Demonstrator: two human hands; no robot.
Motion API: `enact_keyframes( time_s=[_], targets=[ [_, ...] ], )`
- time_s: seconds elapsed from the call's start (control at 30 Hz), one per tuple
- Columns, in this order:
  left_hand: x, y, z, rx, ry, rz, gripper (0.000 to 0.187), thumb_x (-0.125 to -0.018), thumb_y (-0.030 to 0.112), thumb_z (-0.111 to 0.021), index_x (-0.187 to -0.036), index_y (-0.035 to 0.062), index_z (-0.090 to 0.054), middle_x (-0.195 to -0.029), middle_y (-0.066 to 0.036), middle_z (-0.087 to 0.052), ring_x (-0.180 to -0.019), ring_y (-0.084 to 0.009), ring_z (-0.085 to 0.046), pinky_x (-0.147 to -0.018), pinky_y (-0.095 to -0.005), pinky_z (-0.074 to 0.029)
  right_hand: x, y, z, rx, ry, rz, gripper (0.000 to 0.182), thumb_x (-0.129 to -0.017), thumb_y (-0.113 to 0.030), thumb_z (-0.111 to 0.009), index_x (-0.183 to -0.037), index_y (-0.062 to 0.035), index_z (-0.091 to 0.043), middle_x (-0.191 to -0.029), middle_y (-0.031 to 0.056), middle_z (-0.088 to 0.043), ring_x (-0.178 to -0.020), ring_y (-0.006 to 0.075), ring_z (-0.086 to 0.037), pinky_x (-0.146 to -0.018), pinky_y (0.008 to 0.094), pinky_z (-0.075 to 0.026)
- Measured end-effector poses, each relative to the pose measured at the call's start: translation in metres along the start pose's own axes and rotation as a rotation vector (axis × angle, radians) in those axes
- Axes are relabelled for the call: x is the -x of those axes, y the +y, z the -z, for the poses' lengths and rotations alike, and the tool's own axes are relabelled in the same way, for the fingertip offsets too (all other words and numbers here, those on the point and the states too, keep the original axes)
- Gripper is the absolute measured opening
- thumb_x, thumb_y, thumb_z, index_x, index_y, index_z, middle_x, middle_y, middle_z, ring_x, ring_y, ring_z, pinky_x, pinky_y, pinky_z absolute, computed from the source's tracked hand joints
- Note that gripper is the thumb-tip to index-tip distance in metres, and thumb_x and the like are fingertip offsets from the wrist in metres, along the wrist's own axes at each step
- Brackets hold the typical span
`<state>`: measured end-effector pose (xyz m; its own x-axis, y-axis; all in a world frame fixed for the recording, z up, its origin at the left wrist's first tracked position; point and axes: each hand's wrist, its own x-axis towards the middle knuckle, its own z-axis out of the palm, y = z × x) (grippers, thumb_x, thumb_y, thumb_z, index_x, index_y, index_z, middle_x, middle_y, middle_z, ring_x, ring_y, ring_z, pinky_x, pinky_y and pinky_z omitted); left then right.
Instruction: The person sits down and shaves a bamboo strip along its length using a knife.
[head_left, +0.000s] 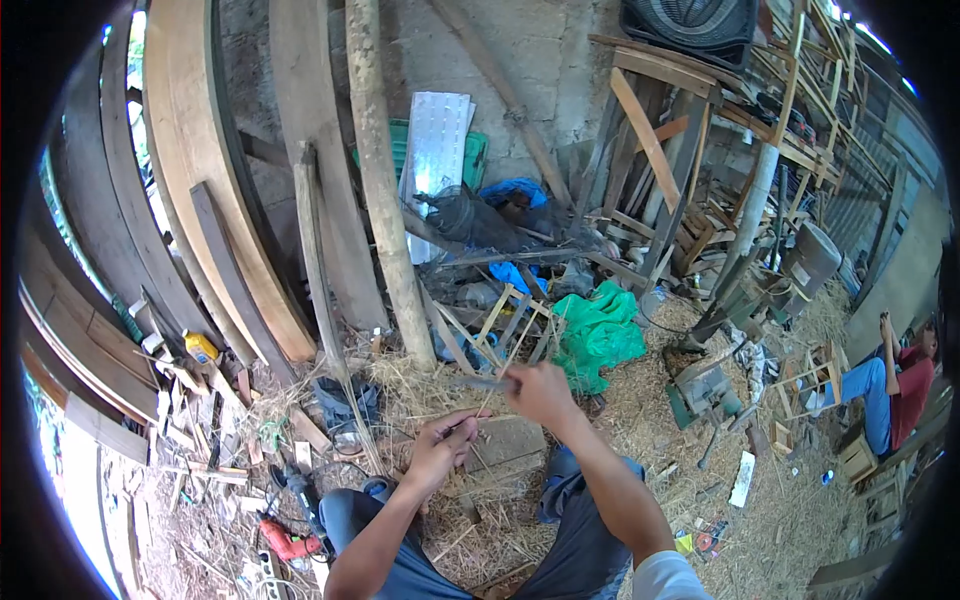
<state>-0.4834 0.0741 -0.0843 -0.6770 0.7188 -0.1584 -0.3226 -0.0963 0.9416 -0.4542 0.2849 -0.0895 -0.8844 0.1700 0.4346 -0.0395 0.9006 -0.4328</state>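
My right hand (540, 396) is closed around a knife, its grey blade (484, 382) pointing left. My left hand (444, 446) is closed lower and to the left, with its fingers pinched around a thin pale strip (488, 403) that slants up past the blade. The handle of the knife is hidden in my right fist. Beneath the hands, between my knees, lies a flat wooden board (512, 438) with shavings and straw-like strips around it.
A green plastic sheet (603, 335) lies ahead, near a pile of scraps. Planks (225, 180) lean at the left, beside a pole (385, 200). A red power tool (290, 542) lies lower left. A machine (705, 390) stands right, and a person (885, 385) sits beyond.
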Motion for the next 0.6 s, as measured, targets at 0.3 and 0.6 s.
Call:
enact_keyframes(
  time_s=[0.3,0.6],
  targets=[
    [-0.004,-0.013,0.013,0.068,0.009,-0.063,0.027,-0.097,0.017,-0.050,-0.116,0.0010,-0.059,-0.073,0.004,-0.044,-0.053,-0.0015,-0.030,-0.044,-0.0178,-0.021,-0.005,-0.024,-0.030,0.232,0.006,-0.052,0.012,-0.077,-0.020,-0.059,-0.074,-0.0095,-0.063,-0.060,0.0122,-0.063,-0.057,0.0293,-0.065,-0.053,0.0427,-0.051],
    [0.026,0.000,0.012,-0.130,-0.021,-0.014,0.025,-0.098,0.017,-0.048,-0.115,0.0026,-0.060,-0.068,0.007,-0.039,-0.052,-0.0018,-0.028,-0.045,-0.0197,-0.022,-0.042,0.060,0.013,0.359,0.272,-0.588,0.023,-0.077,-0.024,-0.063,-0.070,-0.0027,-0.067,-0.067,0.0197,-0.064,-0.064,0.0370,-0.065,-0.059,0.0458,-0.053]
  ],
)
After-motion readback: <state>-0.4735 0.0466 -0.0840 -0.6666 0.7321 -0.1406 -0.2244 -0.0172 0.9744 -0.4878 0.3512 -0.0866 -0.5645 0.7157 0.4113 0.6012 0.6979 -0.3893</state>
